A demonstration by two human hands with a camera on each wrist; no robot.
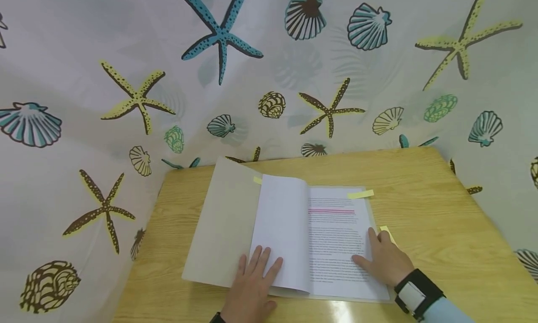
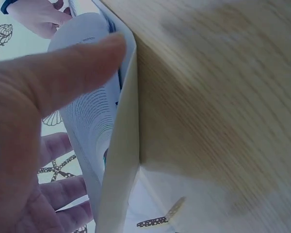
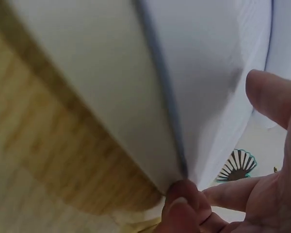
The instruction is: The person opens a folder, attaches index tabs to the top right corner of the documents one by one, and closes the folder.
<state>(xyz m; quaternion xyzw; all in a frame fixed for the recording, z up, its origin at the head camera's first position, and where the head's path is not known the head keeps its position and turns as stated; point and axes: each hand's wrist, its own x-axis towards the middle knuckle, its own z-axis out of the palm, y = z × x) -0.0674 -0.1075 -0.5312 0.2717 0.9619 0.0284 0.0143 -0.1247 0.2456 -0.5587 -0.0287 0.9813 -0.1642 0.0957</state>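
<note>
On a table (image 1: 433,229), an open booklet (image 1: 224,225) lies lengthwise front to back, left hand (image 1: 250,285) spread over turned pages (image 1: 281,220), right hand (image 1: 388,260) at the right edge of the printed page (image 1: 334,239), whether pinching unclear.

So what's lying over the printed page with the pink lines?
In the head view, a yellow tab crosses the printed page at its upper right edge, and the right hand overlaps its right side. Whatever is behind that hand is covered.
</note>
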